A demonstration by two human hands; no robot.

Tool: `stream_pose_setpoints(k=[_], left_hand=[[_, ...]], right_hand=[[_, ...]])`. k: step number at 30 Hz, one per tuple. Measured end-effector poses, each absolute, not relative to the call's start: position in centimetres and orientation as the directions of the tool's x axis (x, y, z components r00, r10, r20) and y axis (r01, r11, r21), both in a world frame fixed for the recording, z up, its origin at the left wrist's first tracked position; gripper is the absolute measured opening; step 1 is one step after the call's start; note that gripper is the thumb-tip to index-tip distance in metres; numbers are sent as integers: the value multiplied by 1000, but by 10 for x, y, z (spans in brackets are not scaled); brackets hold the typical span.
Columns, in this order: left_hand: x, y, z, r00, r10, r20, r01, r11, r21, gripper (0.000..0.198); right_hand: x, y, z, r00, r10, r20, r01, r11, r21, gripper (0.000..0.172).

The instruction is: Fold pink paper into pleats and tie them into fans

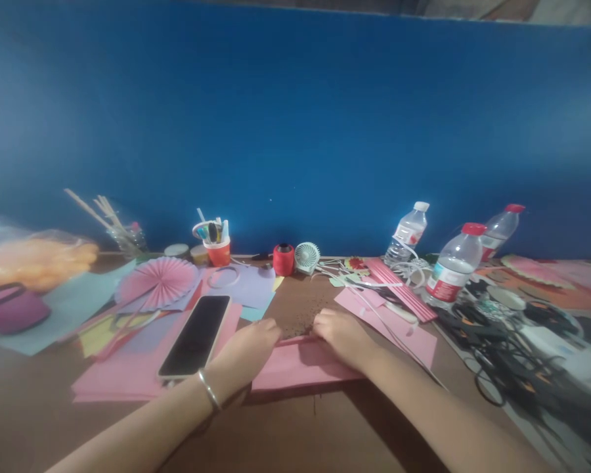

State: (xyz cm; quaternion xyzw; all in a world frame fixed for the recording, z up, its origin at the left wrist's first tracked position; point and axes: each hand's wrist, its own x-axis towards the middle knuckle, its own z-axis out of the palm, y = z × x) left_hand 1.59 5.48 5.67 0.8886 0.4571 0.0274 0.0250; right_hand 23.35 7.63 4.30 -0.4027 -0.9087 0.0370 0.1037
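A pink paper sheet lies on the brown table in front of me. My left hand and my right hand both press on its far edge, fingers curled down and pinching the fold. A thin silver bangle circles my left wrist. A black phone lies on a stack of pink sheets just left of my left hand. A pleated pink paper fan sits further back on the left.
A blue wall stands behind the table. Along the back are a red cup of pens, a red thread spool and a small white fan. Three water bottles and tangled black cables crowd the right side.
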Motion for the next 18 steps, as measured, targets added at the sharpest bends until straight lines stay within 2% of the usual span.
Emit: stream_pose_setpoints(k=[3,4,5,10,12,16,18], left_hand=[[12,51,54,579,815,9,815,-580,19,24],[12,49,53,586,810,7,810,-586,-10,25],[13,48,53,594,804,9,804,-593,-45,26],[15,42,59,636,771,35,765,-625,-155,30],[12,37,60,664,746,54,740,-644,-194,27],[-3,16,49,759,634,146,648,-718,-254,21],[-10,5,40,742,648,170,669,-706,-232,29]], right_hand=[[228,73,51,-706,693,146,705,707,58,20],[224,71,53,-708,690,146,704,706,79,18],[218,69,55,-706,692,149,705,707,55,16],[190,63,44,-655,727,204,669,684,-292,14],[186,63,32,-620,745,248,641,662,-387,15],[187,63,20,-615,725,311,566,680,-467,20],[189,62,24,-619,726,299,555,674,-488,23]])
